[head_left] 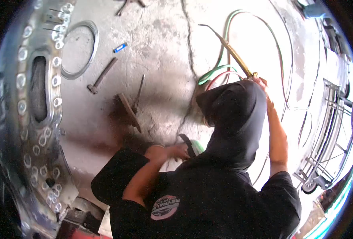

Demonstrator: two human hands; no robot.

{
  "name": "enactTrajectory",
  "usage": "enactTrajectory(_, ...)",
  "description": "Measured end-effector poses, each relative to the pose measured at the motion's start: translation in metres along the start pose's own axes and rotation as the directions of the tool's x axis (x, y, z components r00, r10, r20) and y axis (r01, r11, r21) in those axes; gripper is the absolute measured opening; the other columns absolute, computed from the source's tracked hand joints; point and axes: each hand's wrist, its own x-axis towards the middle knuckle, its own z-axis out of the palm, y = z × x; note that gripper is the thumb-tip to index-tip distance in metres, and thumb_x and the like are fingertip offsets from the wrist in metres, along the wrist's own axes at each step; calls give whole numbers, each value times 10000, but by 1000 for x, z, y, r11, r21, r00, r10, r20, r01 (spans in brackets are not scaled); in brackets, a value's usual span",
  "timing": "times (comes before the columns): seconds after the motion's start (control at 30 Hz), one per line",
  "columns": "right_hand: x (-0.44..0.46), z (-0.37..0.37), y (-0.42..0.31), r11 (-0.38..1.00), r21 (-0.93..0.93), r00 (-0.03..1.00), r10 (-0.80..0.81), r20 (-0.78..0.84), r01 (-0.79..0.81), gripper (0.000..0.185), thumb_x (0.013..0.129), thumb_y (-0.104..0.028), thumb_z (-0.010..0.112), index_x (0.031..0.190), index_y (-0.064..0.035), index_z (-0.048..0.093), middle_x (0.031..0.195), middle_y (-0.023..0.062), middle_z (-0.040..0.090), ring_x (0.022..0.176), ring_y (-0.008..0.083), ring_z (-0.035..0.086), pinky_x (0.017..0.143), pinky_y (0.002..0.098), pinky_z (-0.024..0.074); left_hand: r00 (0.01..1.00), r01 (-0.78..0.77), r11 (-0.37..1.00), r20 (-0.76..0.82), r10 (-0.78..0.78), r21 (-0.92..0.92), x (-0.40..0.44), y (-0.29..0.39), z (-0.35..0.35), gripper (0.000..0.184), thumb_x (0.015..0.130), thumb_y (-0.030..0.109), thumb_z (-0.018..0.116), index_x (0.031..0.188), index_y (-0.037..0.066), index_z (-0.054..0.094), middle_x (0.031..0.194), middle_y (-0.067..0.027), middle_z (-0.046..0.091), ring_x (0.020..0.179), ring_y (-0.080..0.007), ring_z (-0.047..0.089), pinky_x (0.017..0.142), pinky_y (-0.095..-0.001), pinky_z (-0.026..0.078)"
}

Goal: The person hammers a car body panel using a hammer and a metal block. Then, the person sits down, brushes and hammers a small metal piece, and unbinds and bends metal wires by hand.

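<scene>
Neither my left hand nor my right hand is in view. In front of me, a co-worker in a black shirt point(224, 199) and a black head covering point(240, 115) is seen from above and behind. The co-worker's right hand point(260, 83) grips the rear of a brass gas torch point(236, 57), its thin bent tip pointing to the upper left. No flame can be made out. The co-worker's left hand point(178, 151) is low, beside a black curved piece point(189, 145) with a pale green part; its grip is unclear.
Green and red hoses point(280, 44) loop over the cracked concrete floor point(156, 40). A hammer point(102, 75), a blue small item point(120, 47), a wire coil point(93, 47) and a rusty metal piece point(128, 111) lie there. A perforated metal panel point(39, 131) stands left, a wheeled metal frame point(323, 135) right.
</scene>
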Motion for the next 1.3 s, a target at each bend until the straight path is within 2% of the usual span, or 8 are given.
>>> enactTrajectory(0.2,-51,-119,-52,883,-300,928,-372,23,362,447,867,-441,696,820,1,657,532,-24,472,449,67,435,417,253,317,791,49,998,-612,-23,26,-40,51,-121,566,861,326,687,1310,7,557,1271,-211,613,1142,-338,613,970,-412,470)
enactTrajectory(0.27,-63,-197,-64,-124,-729,304,-852,426,673,408,796,-386,763,828,13,683,549,-3,519,464,83,462,426,272,345,746,43,992,-665,46,116,-76,78,-147,555,931,322,635,1363,1,497,1241,-237,620,1137,-303,614,943,-374,486)
enactTrajectory(0.33,-154,-255,-119,723,-683,960,-255,-119,107,403,765,-396,728,883,-11,729,697,106,664,575,160,617,511,306,485,664,-74,948,-694,279,311,-118,106,-165,521,871,203,617,1308,-68,532,1239,-244,623,1112,-323,623,945,-379,476)
enactTrajectory(0.53,-294,-399,-94,242,-892,607,-662,-440,-382,464,755,-452,742,741,10,700,630,180,659,603,324,675,599,427,530,480,-184,927,-793,375,327,-194,137,-165,479,893,207,653,1291,-42,556,1040,-168,685,876,-187,647,684,-310,521)
enactTrajectory(0.67,-298,-407,29,577,-750,301,-689,-660,-324,407,773,-415,733,727,-11,713,622,193,647,627,356,679,614,458,526,598,-175,886,-668,443,430,-266,185,-126,495,874,214,690,1285,-29,561,1149,-230,656,1048,-277,652,888,-363,514)
enactTrajectory(0.9,-245,-267,166,994,-107,797,-65,-600,1,295,862,-425,634,858,-149,738,510,-31,446,393,103,394,370,283,315,208,-117,725,-697,686,679,-341,258,-81,255,876,197,675,1016,-16,666,932,-161,704,887,-245,676,793,-360,518)
enactTrajectory(1.07,-186,-96,187,887,461,878,197,-437,30,485,761,-575,694,678,-107,600,552,14,469,406,122,381,378,291,281,574,-200,638,-439,691,743,-219,252,35,299,858,290,695,939,2,681,927,-197,690,855,-351,674,735,-407,515)
enactTrajectory(1.3,-139,-17,175,909,412,946,78,-314,62,442,808,-465,743,766,-32,669,580,45,534,442,128,466,401,293,324,498,-154,502,-372,784,851,-123,231,81,222,890,249,647,826,48,578,798,-177,661,774,-417,637,653,-509,510)
